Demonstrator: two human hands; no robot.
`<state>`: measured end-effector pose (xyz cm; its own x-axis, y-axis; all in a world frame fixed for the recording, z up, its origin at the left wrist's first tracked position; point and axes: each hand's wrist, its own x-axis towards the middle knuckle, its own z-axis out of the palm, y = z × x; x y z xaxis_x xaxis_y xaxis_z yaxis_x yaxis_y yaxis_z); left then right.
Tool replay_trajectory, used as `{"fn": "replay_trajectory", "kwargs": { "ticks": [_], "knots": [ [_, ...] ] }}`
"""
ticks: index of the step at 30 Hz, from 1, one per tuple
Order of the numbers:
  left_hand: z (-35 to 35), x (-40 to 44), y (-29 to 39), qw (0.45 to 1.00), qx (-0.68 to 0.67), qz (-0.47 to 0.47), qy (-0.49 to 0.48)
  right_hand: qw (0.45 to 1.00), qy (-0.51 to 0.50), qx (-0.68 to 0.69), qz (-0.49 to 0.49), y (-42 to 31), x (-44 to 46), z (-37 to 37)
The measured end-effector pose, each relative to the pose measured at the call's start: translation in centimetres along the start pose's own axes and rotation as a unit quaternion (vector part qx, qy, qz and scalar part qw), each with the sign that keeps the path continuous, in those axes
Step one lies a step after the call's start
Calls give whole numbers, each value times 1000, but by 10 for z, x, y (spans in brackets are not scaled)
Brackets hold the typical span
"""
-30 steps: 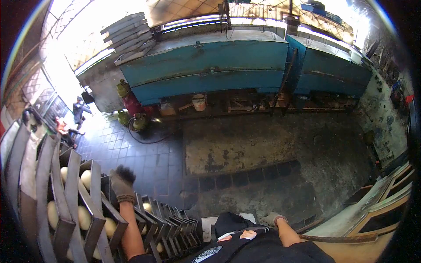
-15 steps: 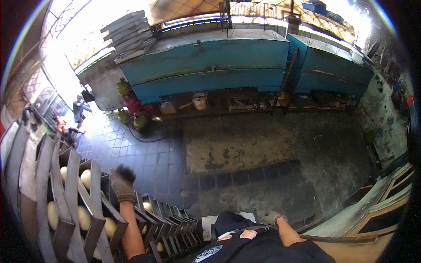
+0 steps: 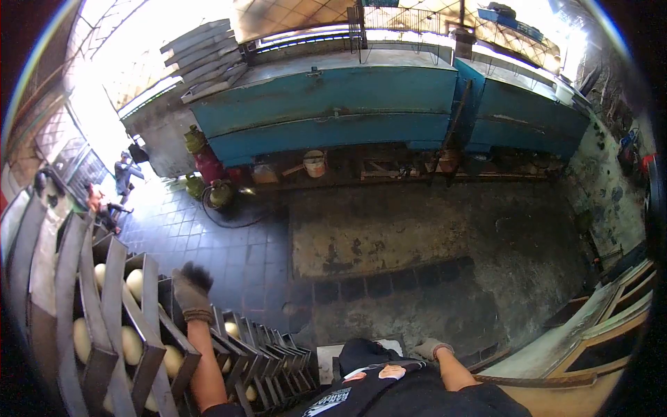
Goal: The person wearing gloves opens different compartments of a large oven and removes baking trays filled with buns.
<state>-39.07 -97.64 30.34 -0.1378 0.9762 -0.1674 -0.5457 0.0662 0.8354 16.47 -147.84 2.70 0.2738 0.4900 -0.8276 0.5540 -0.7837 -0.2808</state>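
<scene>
A long blue metal cabinet (image 3: 326,101) fills the far side at twelve o'clock. At eight o'clock, close by the wearer's left side, stands a tall stack of metal trays (image 3: 102,361), its layers set at angles to one another, presumably so each rests on the edges below and leaves headroom for its contents. Smaller, at ten o'clock, gas cylinders (image 3: 206,163) stand on the floor beside the cabinet's end, perhaps put there to feed it. The gloved left hand (image 3: 191,292) reaches out at eight o'clock over the stack's near edges, likely to steady it; the gloved right hand (image 3: 431,349) lies low at five o'clock beside the wearer's body, well apart from the trays. The left fingertips are dark and blurred and the right fingers small, so whether either grips anything cannot be told. Smallest, pale rounded pieces (image 3: 132,345) sit between the tray layers, spaced apart, perhaps to avoid sticking.
</scene>
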Motion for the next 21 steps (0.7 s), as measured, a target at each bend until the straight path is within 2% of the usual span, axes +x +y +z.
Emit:
{"fn": "replay_trajectory", "kwargs": {
  "ticks": [7,21],
  "knots": [
    [-7,3,4,999,-18,0,-30,1000,-14,8,-8,2,0,-2],
    [-8,6,3,1000,-7,3,-7,1000,-14,-5,19,-16,-9,-18]
  ]
}}
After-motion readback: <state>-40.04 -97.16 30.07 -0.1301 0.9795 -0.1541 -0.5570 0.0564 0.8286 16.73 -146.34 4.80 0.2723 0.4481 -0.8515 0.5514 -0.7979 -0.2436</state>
